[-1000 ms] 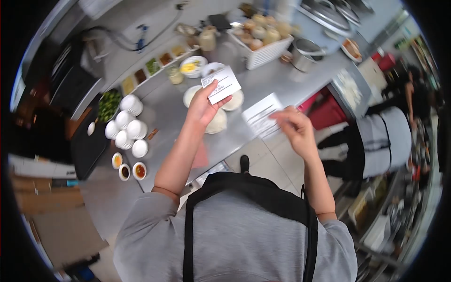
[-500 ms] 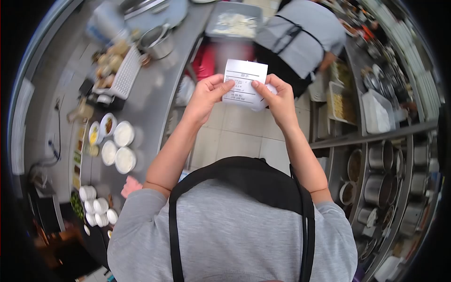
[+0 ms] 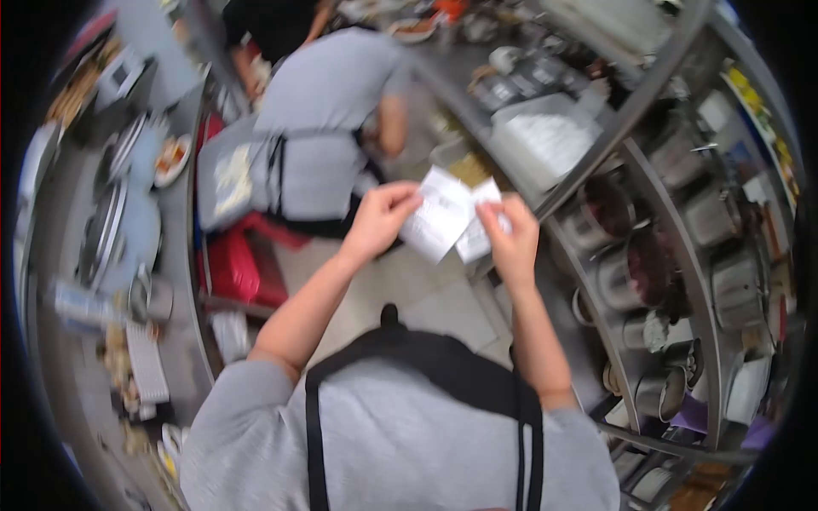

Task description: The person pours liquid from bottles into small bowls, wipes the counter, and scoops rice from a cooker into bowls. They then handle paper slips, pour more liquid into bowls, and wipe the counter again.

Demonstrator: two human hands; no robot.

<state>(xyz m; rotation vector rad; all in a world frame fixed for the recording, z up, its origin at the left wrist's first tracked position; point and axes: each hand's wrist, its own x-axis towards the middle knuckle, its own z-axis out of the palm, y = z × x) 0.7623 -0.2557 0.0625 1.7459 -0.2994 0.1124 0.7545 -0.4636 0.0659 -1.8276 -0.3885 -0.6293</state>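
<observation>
Two white printed paper slips, like order receipts, are held up in front of my chest. My left hand [image 3: 379, 223] pinches the larger receipt [image 3: 439, 215] by its left edge, tilted. Between the thumb and fingers of my right hand [image 3: 514, 241] is a second receipt [image 3: 477, 238], partly behind the first one and overlapping it. The print is too blurred to read.
A co-worker in a grey shirt [image 3: 319, 94] bends forward ahead, beside a tub of pale food [image 3: 230, 179] and a red crate [image 3: 243, 268]. Metal shelves with several pots [image 3: 635, 272] stand on my right. A steel counter [image 3: 183, 294] runs along my left.
My view has turned to the right, towards the shelves. The receipts, stacked together before, are now fanned apart, one in each hand.
</observation>
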